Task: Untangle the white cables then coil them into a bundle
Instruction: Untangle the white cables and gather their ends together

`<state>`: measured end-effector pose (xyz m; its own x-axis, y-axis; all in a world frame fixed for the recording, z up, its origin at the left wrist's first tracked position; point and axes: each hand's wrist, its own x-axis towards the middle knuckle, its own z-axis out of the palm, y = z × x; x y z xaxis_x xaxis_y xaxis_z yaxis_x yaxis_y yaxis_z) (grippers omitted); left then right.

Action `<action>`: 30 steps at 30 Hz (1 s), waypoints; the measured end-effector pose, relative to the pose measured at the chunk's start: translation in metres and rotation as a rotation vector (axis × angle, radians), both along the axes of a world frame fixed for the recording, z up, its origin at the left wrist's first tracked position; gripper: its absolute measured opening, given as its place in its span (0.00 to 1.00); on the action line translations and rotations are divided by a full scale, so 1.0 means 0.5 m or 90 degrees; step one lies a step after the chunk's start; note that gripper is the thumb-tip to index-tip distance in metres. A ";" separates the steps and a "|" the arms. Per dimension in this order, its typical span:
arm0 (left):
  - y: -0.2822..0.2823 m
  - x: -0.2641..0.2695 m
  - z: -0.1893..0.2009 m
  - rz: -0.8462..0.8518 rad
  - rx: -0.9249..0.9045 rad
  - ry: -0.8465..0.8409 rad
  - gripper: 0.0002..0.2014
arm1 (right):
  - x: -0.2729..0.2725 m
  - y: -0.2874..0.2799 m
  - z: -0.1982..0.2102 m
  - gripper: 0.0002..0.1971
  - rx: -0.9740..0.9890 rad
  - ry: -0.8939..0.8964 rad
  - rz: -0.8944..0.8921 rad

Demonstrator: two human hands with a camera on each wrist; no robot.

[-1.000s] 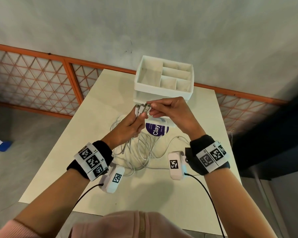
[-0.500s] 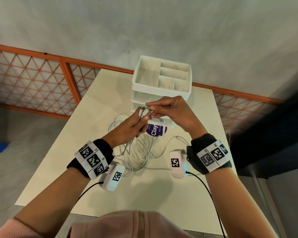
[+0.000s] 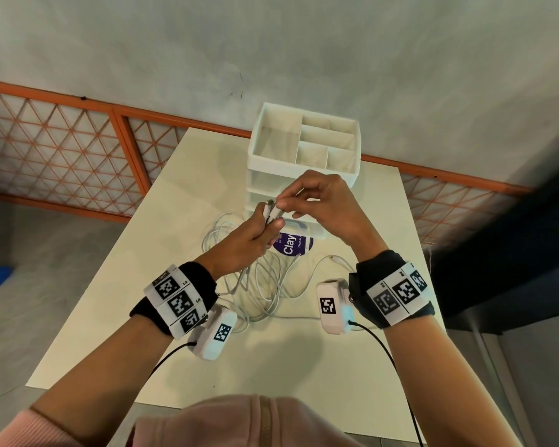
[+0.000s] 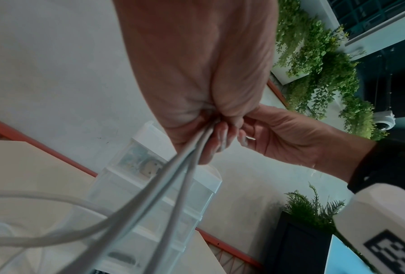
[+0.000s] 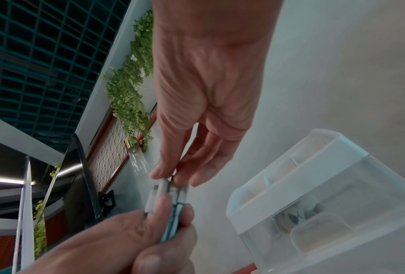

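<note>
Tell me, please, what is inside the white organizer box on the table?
The top compartments of the white organizer box look empty. Through its translucent drawers a few small items show, too blurred to name. The right hand and left hand cover part of the drawer fronts.

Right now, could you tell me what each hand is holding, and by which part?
The left hand grips the white cables just below their connector ends; the right hand pinches those ends' tips.

Black wristbands (image 3: 530, 272) bearing white blocks of square black-and-white markers circle both bare forearms, each with a white camera pod (image 3: 331, 306) trailing a thin black cable (image 3: 397, 375); pink sleeves (image 3: 23, 427) and a pink zipped top
</note>
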<state>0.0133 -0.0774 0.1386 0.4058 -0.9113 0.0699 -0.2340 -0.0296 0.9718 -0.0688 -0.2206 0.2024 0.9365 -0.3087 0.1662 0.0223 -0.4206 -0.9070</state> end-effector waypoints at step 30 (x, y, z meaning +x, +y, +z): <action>0.007 0.032 0.047 0.113 -0.170 0.177 0.14 | 0.022 0.041 -0.101 0.08 0.118 0.278 0.277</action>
